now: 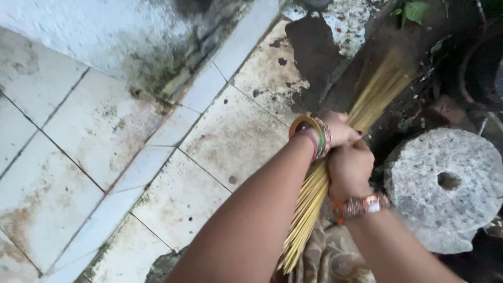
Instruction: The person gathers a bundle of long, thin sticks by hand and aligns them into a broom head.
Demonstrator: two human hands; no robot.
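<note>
Both hands on the stick broom (367, 105) now: left hand (339, 130) gripping tight high on the bundle, right hand (350, 169) clamped just below, touching it. Bristle tips angle toward the dark, wet floor beside the round millstone (445, 183), stained tiles (105, 126) left.

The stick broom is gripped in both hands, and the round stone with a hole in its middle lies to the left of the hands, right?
Not quite. Both hands, left and right, do grip the stick broom, but the head view shows the round stone with its hole lying to the right of the hands, not the left.
</note>
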